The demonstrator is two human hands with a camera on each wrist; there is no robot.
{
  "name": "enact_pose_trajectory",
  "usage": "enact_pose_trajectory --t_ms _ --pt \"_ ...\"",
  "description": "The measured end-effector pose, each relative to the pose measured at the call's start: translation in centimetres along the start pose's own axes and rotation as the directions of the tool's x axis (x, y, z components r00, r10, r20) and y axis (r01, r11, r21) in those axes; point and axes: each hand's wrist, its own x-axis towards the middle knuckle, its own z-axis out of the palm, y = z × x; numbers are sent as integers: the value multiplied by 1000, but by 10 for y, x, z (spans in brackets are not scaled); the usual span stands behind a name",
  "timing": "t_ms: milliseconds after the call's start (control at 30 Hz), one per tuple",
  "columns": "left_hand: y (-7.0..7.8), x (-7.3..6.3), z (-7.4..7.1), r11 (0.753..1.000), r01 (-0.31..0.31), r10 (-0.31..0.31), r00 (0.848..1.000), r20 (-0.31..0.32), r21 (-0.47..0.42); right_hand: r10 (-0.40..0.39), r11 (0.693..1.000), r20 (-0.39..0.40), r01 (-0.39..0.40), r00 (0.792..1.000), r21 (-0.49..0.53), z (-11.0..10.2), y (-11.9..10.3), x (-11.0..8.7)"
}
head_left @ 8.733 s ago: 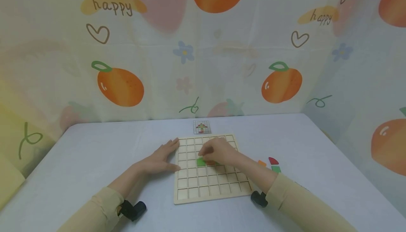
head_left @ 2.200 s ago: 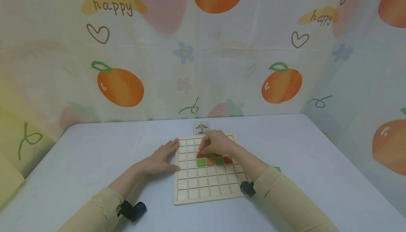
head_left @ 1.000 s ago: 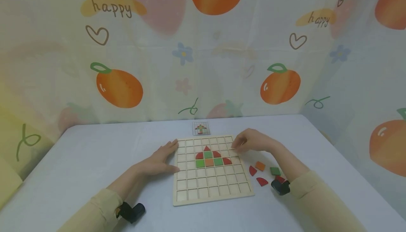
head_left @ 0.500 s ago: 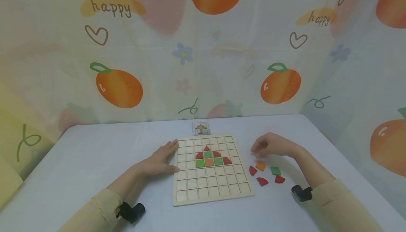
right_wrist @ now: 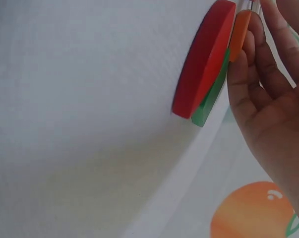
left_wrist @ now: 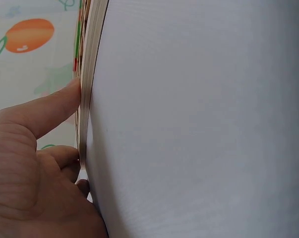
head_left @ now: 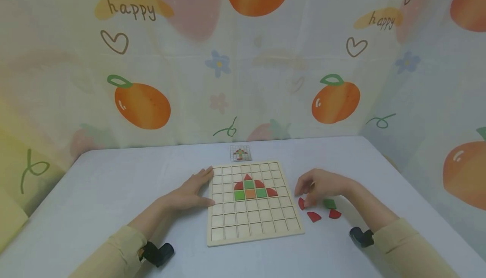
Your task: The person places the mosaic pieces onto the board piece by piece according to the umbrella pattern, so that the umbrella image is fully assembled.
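Left fingers (head_left: 203, 174) against gridded board (head_left: 244, 217), right fingers (head_left: 301, 184) — curled — at orange tile (right_wrist: 240, 35)

White table (head_left: 114, 185); pale backdrop (head_left: 265, 113) behind it, printed with oranges (head_left: 142, 106), hearts (head_left: 114, 42) and flowers (head_left: 218, 63); soft, dim light.

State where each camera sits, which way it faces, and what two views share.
Head: on the person's head, facing forward and down at the board, patterned cloth beyond; left hand, right hand and sleeves show.
Left wrist: on that wrist, looking at the board's edge side-on; part of the left hand shows.
Right wrist: on that wrist, looking at a red piece, green piece and orange piece; right hand shows.
Shared: head and left wrist both show the left hand and board.
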Motion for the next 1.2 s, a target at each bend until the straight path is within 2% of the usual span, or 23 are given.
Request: enact_pose_trajectory --t_ms 200,533,900,1200 --pt "0 0 0 1000 -2 2 1000 1 -9 -2 1000 15 3 1000 -21 3 1 1" --pt "-1 0 0 1000 -12 12 1000 2 -10 43 997 -40 -46 998 -60 10 -5 2" --pt "1 -2 -1 1000 -4 4 1000 -1 -6 -8 992 -60 0 998 -130 9 -2 4" --pt "1 -2 -1 1000 -16 16 1000 -2 -4 5 989 -101 -20 995 -146 9 -4 5"
